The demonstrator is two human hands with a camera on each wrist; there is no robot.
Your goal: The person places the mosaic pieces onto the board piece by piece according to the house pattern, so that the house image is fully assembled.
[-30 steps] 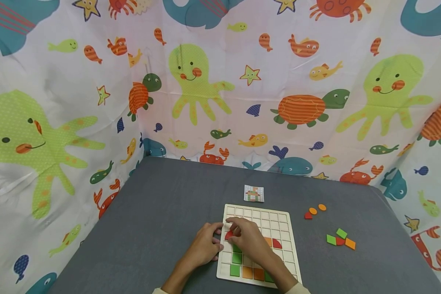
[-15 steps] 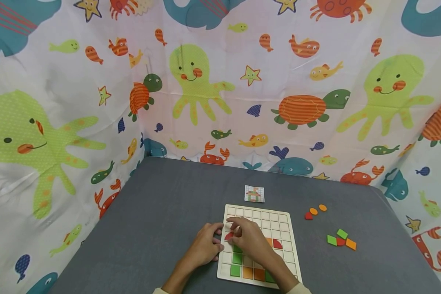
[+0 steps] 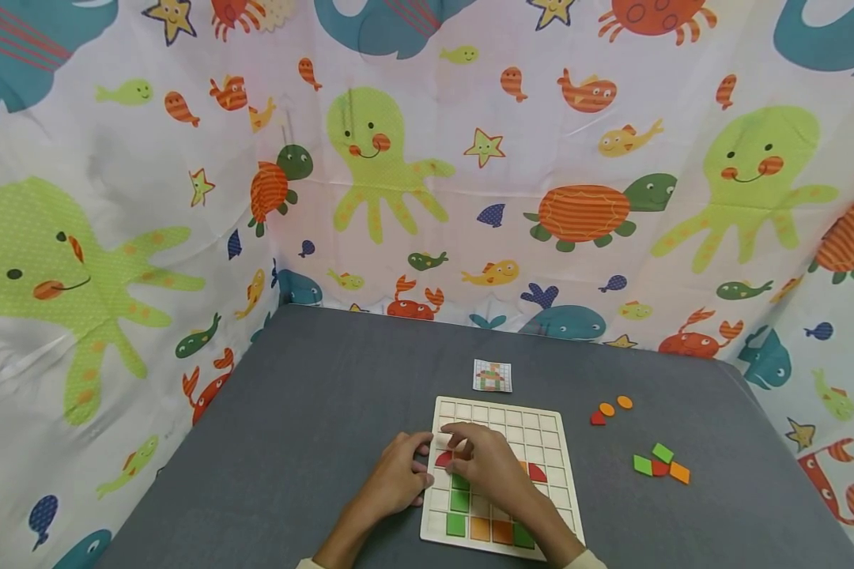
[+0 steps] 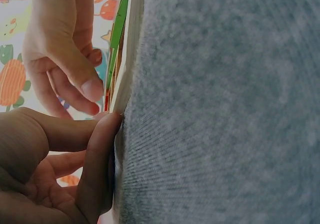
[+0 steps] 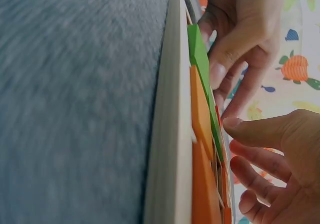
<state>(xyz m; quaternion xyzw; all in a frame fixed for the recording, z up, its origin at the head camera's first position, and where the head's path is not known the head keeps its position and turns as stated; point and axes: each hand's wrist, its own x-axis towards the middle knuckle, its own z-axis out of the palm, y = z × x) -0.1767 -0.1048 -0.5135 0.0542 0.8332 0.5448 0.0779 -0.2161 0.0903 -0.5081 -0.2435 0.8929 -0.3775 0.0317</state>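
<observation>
A light wooden grid board (image 3: 553, 456) lies on the grey table with red, green and orange tiles in several cells. My left hand (image 3: 393, 474) holds the board's left edge, its thumb and fingers pinching it in the left wrist view. Over the board's left half, my right hand (image 3: 489, 466) has its thumb down by a red quarter-round tile (image 3: 444, 458). In the right wrist view that thumb (image 5: 245, 129) touches the tile area while the other fingers bend loosely, with nothing seen between them. Some tiles under the right hand are hidden.
A small printed pattern card (image 3: 493, 376) lies behind the board. Right of it are two orange discs (image 3: 625, 402) and a red tile (image 3: 598, 418). Nearer lie green tiles (image 3: 643, 465), a red tile (image 3: 659, 468) and an orange tile (image 3: 679, 472). A patterned curtain (image 3: 427, 182) surrounds the table.
The right hand has shifted very slightly, its thumb a little off the red tile, so more of it shows. The left hand and board have stayed in place.
</observation>
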